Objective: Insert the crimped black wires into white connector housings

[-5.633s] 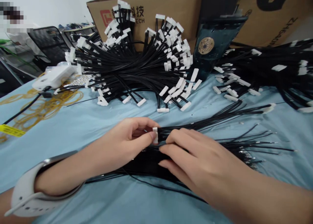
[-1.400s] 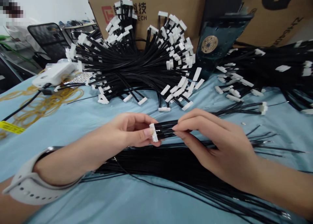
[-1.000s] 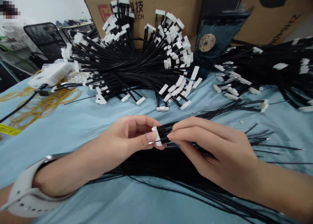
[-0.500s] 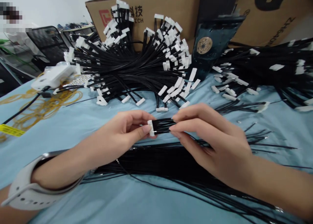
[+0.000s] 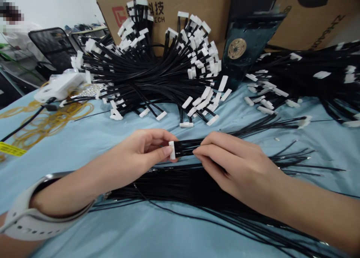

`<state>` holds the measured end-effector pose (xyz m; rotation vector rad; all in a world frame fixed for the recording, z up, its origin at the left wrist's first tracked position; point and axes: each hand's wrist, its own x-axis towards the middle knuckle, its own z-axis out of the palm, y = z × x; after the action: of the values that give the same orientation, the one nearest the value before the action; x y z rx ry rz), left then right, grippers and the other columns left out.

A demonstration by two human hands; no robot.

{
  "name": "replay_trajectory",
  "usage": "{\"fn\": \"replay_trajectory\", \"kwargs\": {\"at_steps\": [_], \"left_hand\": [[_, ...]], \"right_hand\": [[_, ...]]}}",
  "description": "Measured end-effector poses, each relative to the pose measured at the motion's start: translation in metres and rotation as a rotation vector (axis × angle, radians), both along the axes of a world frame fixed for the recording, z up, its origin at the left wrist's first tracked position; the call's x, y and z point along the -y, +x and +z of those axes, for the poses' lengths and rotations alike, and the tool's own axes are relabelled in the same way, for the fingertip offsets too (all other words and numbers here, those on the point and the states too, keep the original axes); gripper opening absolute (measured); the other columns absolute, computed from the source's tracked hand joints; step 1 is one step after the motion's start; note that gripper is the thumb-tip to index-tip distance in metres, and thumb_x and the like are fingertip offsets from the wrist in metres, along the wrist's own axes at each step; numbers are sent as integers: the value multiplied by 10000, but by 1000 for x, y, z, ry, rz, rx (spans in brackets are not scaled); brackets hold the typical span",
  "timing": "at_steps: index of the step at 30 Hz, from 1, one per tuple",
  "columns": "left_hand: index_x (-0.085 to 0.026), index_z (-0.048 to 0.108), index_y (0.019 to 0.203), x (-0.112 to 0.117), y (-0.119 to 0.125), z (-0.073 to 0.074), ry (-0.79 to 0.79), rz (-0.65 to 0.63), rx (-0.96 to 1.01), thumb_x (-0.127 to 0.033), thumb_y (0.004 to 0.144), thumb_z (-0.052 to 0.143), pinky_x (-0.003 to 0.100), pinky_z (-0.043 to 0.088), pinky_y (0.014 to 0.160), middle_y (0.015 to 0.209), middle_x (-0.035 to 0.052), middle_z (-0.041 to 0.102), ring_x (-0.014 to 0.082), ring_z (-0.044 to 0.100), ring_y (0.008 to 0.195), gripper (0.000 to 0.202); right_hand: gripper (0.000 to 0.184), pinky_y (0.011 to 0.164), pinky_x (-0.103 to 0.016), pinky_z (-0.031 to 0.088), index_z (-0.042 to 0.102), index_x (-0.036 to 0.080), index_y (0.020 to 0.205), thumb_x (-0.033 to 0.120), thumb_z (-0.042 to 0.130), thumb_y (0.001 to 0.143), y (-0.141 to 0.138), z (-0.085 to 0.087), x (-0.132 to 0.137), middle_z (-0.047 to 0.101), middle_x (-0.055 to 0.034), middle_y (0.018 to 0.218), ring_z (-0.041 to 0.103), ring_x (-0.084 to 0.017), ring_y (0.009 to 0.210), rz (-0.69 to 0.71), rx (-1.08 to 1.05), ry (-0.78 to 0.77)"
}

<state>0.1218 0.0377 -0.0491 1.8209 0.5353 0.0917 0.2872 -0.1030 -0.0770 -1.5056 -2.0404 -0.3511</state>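
Note:
My left hand (image 5: 150, 149) pinches a small white connector (image 5: 172, 150) between thumb and fingers. Several black wires (image 5: 185, 146) run from the connector to the right, toward a second white connector (image 5: 305, 122) on the cloth. My right hand (image 5: 230, 160) is closed, its fingertips pinching at the wires just right of the connector; how many it grips is hidden. Below both hands lies a thick bundle of loose black wires (image 5: 180, 186) with bare metal-tipped ends.
Behind the hands rises a large heap of finished black cables (image 5: 152, 74) with white connectors. More cables (image 5: 303, 78) lie at the right. Cardboard boxes (image 5: 180, 10) and a dark blue pouch (image 5: 244, 44) stand behind. Yellow rubber bands (image 5: 53, 126) and a white device (image 5: 60, 87) are on the left.
My right hand has turned and lowered slightly, its fingers drawn closer together by the wires. The left hand keeps its hold on the connector. The view has shifted a little.

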Motion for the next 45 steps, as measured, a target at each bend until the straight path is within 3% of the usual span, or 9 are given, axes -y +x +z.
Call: {"fn": "replay_trajectory", "kwargs": {"at_steps": [11,17,31,39,45], "left_hand": [[-182,618,883,4,1,4,-62,26,-31,-184,868,540,158,439,683,756,-43,655,78,590,726,78],[-197,616,939,3,0,1,-106,30,-25,-266,873,568,197,461,758,800,-32,672,103,615,793,107],[-177,605,978,1,-1,-1,-94,14,-20,-289,867,573,224,468,767,813,-9,681,128,622,812,161],[-210,633,897,10,-2,4,115,-14,-1,-204,855,562,165,462,635,745,-42,668,99,617,701,83],[-225,647,902,13,0,1,101,-28,15,-237,874,542,174,460,640,774,-42,665,102,610,707,109]], "right_hand": [[181,659,-270,441,601,111,879,-12,480,822,3,-1,2,587,-59,828,544,-142,732,12,-6,-36],[210,675,-267,448,601,157,873,20,444,851,4,-2,3,619,-58,867,563,-140,750,20,5,0],[200,667,-261,463,611,145,836,6,467,840,2,-1,1,630,-59,845,575,-136,738,28,-5,22],[187,691,-280,476,633,123,832,3,488,840,1,-1,1,636,-72,862,581,-146,759,43,-9,38],[165,635,-278,466,649,92,795,12,510,836,-1,0,-3,634,-77,802,559,-144,704,71,-2,66]]}}
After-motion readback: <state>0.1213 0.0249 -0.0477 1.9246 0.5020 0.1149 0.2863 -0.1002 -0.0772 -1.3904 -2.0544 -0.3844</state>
